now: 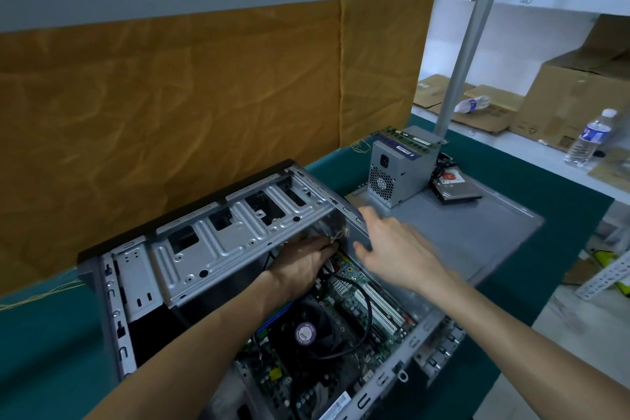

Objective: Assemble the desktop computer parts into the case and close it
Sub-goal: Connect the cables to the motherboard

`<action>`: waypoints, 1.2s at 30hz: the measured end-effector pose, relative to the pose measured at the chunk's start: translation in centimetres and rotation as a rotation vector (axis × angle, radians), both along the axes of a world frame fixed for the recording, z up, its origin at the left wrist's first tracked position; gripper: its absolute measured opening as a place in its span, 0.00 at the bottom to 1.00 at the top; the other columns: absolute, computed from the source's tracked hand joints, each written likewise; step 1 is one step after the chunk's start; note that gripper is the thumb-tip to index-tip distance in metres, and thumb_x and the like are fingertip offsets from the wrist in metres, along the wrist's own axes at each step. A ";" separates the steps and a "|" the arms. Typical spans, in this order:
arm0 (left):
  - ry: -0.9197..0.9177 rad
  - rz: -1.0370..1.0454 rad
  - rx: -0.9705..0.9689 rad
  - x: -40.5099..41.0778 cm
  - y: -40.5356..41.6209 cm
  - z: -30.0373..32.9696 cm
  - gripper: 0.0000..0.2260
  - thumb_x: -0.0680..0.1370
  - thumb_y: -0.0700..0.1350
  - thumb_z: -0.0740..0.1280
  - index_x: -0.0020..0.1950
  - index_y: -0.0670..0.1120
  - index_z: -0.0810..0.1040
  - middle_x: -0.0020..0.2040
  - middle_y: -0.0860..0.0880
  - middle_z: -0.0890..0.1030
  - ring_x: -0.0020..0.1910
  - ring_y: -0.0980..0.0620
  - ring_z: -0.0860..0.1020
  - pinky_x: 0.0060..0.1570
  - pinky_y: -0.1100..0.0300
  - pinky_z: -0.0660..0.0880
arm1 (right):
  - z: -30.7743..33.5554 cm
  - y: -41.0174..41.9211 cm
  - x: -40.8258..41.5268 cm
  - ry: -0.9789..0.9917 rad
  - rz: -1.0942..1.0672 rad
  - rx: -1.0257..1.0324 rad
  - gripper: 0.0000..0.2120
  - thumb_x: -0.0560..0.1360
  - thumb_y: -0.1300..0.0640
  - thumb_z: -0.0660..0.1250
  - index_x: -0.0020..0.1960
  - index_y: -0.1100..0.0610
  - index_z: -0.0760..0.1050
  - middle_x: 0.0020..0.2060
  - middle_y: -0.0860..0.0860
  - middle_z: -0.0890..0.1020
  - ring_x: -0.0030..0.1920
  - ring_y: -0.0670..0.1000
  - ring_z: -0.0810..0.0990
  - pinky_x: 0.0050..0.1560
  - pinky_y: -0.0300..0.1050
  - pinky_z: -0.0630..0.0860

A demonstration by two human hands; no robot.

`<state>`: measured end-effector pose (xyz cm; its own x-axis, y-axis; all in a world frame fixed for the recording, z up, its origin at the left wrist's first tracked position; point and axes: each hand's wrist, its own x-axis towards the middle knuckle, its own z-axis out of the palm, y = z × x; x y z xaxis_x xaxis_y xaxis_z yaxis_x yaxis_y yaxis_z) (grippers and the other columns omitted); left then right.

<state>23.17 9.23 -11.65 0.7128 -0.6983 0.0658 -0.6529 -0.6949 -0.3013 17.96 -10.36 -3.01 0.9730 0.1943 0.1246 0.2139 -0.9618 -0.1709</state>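
An open grey computer case [143, 283] lies on the green table, its motherboard [341, 327] and black CPU fan [306, 331] exposed. My left hand [303, 259] reaches under the metal drive cage [231, 235]; its fingertips are hidden among cables, so its grip is unclear. Over the case's far edge hovers my right hand [395, 245], fingers spread and holding nothing. On the loose side panel [477, 232] to the right stands the power supply [399, 170] with RAM sticks [405, 143] on top. A hard drive [456, 187] lies beside it.
A grey frame post [467, 44] rises behind the power supply. White shelves at the right carry cardboard boxes [572, 99] and water bottles [589, 140]. An orange curtain [204, 95] hangs behind the table. Floor clutter lies beyond the table's right edge.
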 end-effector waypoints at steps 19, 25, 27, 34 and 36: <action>0.116 0.056 0.057 -0.1 0.0 0.8 0.29 0.83 0.43 0.57 0.83 0.51 0.52 0.80 0.49 0.61 0.79 0.48 0.58 0.76 0.51 0.56 | -0.4 0.0 0.2 -0.042 0.033 0.014 0.20 0.81 0.48 0.64 0.67 0.56 0.64 0.32 0.46 0.75 0.31 0.51 0.79 0.31 0.48 0.74; 0.393 0.113 -0.196 -1.0 0.5 1.0 0.38 0.77 0.35 0.61 0.84 0.51 0.52 0.83 0.47 0.55 0.82 0.45 0.53 0.79 0.47 0.55 | 0.0 0.4 -0.5 -0.213 0.088 0.103 0.22 0.80 0.51 0.65 0.70 0.55 0.65 0.57 0.52 0.78 0.52 0.52 0.82 0.52 0.49 0.81; 0.487 0.125 -0.337 -1.5 0.9 1.5 0.39 0.75 0.31 0.60 0.83 0.51 0.53 0.82 0.46 0.58 0.80 0.46 0.59 0.77 0.49 0.62 | 0.8 0.8 -1.1 -0.366 0.269 0.227 0.13 0.80 0.56 0.65 0.63 0.56 0.73 0.53 0.50 0.80 0.49 0.48 0.79 0.49 0.41 0.78; 0.655 0.332 -0.536 -5.1 3.6 3.8 0.30 0.76 0.31 0.60 0.78 0.45 0.64 0.76 0.45 0.68 0.75 0.46 0.66 0.74 0.60 0.63 | 0.9 3.7 -2.2 0.140 0.298 -0.205 0.11 0.83 0.51 0.60 0.54 0.58 0.74 0.45 0.56 0.82 0.44 0.60 0.82 0.37 0.47 0.70; 0.661 0.422 -0.551 -6.3 4.3 4.1 0.26 0.77 0.33 0.60 0.75 0.43 0.65 0.72 0.43 0.69 0.72 0.44 0.68 0.71 0.58 0.66 | 0.8 5.0 -1.2 0.399 0.204 -0.176 0.11 0.81 0.52 0.63 0.51 0.61 0.75 0.45 0.56 0.81 0.43 0.58 0.82 0.37 0.47 0.72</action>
